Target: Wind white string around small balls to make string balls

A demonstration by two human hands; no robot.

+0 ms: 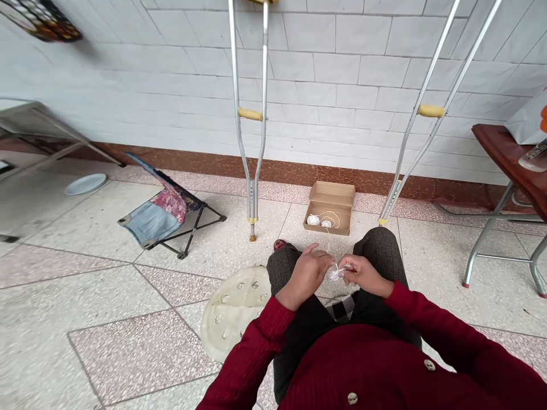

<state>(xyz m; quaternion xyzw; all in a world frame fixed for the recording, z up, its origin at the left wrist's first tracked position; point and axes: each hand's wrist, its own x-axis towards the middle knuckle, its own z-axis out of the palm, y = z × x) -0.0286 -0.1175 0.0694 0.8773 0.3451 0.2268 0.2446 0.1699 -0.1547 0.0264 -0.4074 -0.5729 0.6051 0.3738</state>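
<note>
Above my lap, my left hand (311, 269) and my right hand (362, 274) are close together, fingertips almost meeting. Between them is a small bunched white yarn piece (334, 275), which the fingers of my right hand pinch. My left hand's fingers are closed at the yarn strand beside it, the index finger partly raised. Whether a hook or needle is in my right hand, I cannot make out. Past my knees, an open cardboard box (328, 228) on the floor contains white yarn balls (313, 220). A thin strand runs from the box toward my hands.
Two metal crutches (251, 193) (395, 191) lean on the tiled wall. A folding stool (160, 219) stands to the left, with a pale plate (85, 184) behind it. A round whitish lid-like disc (213, 319) is by my left leg. A brown table (508, 156) stands right.
</note>
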